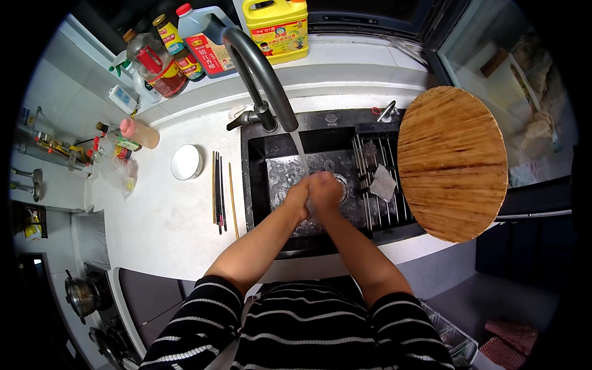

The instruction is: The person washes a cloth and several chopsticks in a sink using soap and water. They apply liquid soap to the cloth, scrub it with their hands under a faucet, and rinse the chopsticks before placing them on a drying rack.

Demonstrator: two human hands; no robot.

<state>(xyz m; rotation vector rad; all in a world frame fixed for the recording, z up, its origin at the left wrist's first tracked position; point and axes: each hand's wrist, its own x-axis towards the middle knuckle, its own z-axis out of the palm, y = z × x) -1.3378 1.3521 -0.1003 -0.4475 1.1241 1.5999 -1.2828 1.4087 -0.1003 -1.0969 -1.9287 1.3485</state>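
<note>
My left hand (pixel 298 198) and my right hand (pixel 327 190) are pressed together under the faucet's stream, low over the black sink (pixel 246 203). Both look closed, with curled fingers that are partly hidden and blurred; whether anything is between them I cannot make out. Water (pixel 301 151) runs from the dark curved faucet (pixel 271 80) down onto them. Wet, shiny patches cover the basin floor around my hands. Just right of them, a metal rack (pixel 364 179) spans the sink, with a greyish square cloth or pad (pixel 383 183) on it.
A round wooden cutting board (pixel 453 163) covers the counter's right end. Left of the sink lie several chopsticks (pixel 220 191) beside a white bowl (pixel 186 162). Bottles and jugs, including a yellow jug (pixel 277 31), line the sill. A pot (pixel 80 296) stands at the lower left.
</note>
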